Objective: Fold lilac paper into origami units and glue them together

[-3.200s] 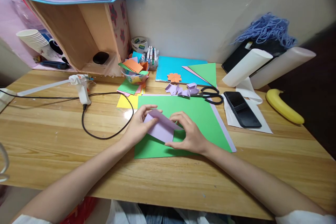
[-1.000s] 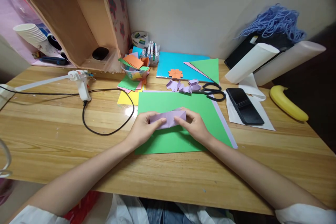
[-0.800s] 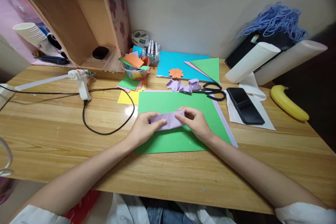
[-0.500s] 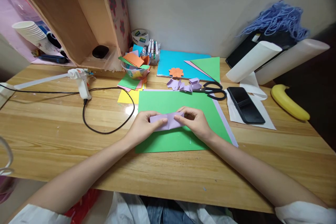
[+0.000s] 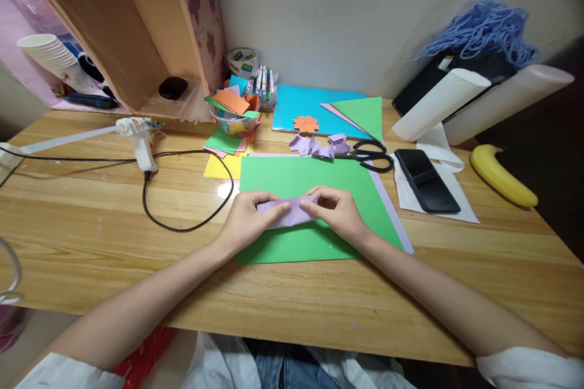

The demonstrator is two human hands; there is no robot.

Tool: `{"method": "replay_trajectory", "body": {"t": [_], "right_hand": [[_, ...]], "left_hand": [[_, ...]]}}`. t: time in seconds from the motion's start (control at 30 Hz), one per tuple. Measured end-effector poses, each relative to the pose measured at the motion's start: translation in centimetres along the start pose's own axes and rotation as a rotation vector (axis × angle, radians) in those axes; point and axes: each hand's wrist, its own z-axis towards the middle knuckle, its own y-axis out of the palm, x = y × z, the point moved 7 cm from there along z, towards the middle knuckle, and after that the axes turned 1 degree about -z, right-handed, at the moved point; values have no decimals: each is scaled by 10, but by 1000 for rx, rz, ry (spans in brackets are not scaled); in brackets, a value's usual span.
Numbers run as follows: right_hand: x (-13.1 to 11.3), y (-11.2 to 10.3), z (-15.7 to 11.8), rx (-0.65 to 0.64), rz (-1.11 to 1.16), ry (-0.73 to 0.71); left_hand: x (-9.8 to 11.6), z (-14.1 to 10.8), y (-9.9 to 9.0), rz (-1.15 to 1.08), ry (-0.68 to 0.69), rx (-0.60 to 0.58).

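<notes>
Between my two hands is a folded strip of purple paper (image 5: 294, 213), with a crease down its middle. My left hand (image 5: 250, 216) pinches its left part, thumb on the front face. On the right part, my right hand (image 5: 338, 209) grips it the same way, with the fingers behind the paper mostly hidden. The strip is held just above a green sheet of paper (image 5: 292, 176), which lies over a purple sheet (image 5: 387, 206). Beyond the green sheet lie several folded purple paper pieces (image 5: 312, 146), touching black-handled scissors (image 5: 376, 157).
A white glue gun (image 5: 140, 143) with a looping black cord stands left. Behind are a bowl of paper scraps (image 5: 235, 118), an orange paper flower (image 5: 305, 124) and a blue pack (image 5: 301, 100). To the right lie a phone (image 5: 426, 181), white paper rolls (image 5: 442, 103) and a banana (image 5: 504, 176).
Both hands keep their pinch on the purple paper, which has shifted very slightly left and tilted a little. Nothing else on the table has moved.
</notes>
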Motion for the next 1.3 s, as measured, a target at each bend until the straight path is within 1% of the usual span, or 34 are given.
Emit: {"method": "replay_trajectory", "body": {"t": [0.2, 0.47, 0.67, 1.0, 1.3], "right_hand": [[7, -8, 1, 105, 103, 48], [7, -13, 1, 165, 90, 71], [12, -11, 2, 155, 125, 116], [12, -13, 2, 168, 75, 106], [11, -13, 0, 183, 121, 120]], "left_hand": [[1, 0, -4, 9, 27, 29], [-3, 3, -2, 16, -3, 8], [-2, 4, -2, 28, -4, -12], [-5, 5, -1, 43, 14, -38], [-3, 5, -3, 45, 17, -36]]}}
